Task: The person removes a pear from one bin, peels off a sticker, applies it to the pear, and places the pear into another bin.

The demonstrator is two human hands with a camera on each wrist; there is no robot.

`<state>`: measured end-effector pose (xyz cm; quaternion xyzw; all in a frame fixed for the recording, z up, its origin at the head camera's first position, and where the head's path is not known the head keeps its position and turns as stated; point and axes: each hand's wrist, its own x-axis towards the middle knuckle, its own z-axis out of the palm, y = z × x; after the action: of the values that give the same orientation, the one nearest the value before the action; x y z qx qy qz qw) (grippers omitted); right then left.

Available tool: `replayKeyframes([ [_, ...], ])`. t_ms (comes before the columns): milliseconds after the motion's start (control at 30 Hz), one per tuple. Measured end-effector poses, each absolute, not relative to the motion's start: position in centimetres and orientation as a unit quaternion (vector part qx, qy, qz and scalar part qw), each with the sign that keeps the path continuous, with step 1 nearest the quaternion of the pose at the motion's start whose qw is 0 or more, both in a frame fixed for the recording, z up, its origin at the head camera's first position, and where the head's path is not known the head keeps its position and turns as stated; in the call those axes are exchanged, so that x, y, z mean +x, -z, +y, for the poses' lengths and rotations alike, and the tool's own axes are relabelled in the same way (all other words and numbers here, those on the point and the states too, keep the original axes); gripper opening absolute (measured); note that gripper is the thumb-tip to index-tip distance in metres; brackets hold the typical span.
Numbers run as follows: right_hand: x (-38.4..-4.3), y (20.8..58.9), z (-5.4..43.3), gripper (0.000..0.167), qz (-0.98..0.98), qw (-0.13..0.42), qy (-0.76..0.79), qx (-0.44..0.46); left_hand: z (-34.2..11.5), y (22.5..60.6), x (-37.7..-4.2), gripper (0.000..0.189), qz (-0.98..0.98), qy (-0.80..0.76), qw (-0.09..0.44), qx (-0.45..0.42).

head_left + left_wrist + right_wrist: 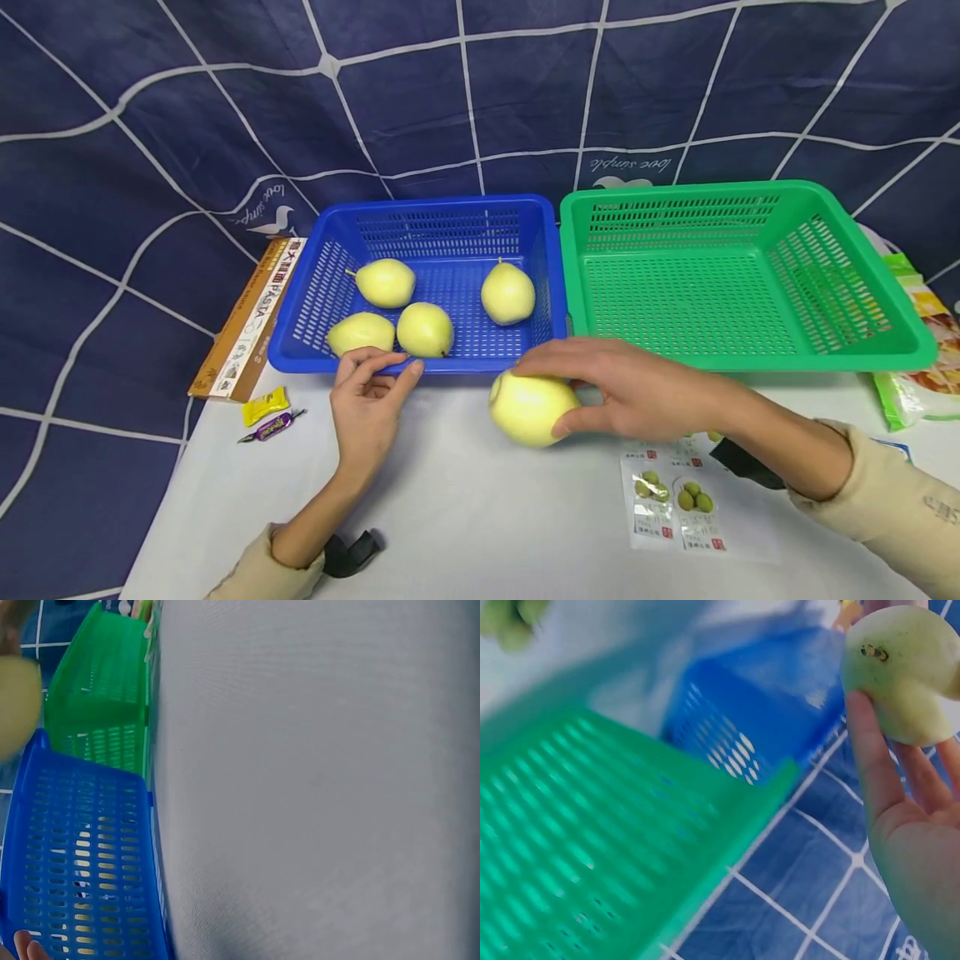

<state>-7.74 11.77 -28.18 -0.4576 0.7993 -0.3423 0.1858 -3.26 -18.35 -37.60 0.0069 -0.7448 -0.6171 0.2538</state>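
My right hand [637, 387] grips a pale yellow pear [531, 408] above the white table, in front of the blue basket [480, 365]. In the right wrist view the fingers wrap round this pear [900, 664], and its dark blossom end shows. My left hand [366, 421] holds the front rim of the blue basket, thumb and index finger at the edge. Its fingertips [30, 946] show low in the left wrist view, against the basket wall. Inside the blue basket lie several pears, among them a pear [507, 293] on the right and another pear [386, 283] at the left.
A green basket [750, 362] with nothing in it stands right of the blue one. Boxes [251, 321], a yellow packet [265, 406] and a purple candy [272, 426] lie left. A printed sheet [678, 508] lies front right, and a food bag [930, 350] far right.
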Motion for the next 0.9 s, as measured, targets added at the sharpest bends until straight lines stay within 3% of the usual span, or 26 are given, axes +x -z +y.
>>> replayKeyframes([
  [500, -5.6, 34.6, 12.6, 0.059, 0.819, 0.166, 0.329, -0.440, -18.3, 37.6, -3.1, 0.019, -0.739, 0.623, 0.259, 0.004],
  [700, -5.6, 35.1, 12.6, 0.054, 0.815, 0.171, 0.338, -0.438, -17.5, 38.1, -2.0, 0.029, -0.708, 0.651, 0.264, -0.072],
  [800, -5.7, 35.1, 12.7, 0.052, 0.814, 0.178, 0.350, -0.428, -16.7, 38.2, -1.5, 0.029, -0.718, 0.658, 0.188, -0.129],
  [900, -5.6, 35.1, 12.7, 0.054, 0.820, 0.181, 0.354, -0.413, -15.6, 38.1, -1.3, 0.036, -0.751, 0.644, 0.035, -0.144],
])
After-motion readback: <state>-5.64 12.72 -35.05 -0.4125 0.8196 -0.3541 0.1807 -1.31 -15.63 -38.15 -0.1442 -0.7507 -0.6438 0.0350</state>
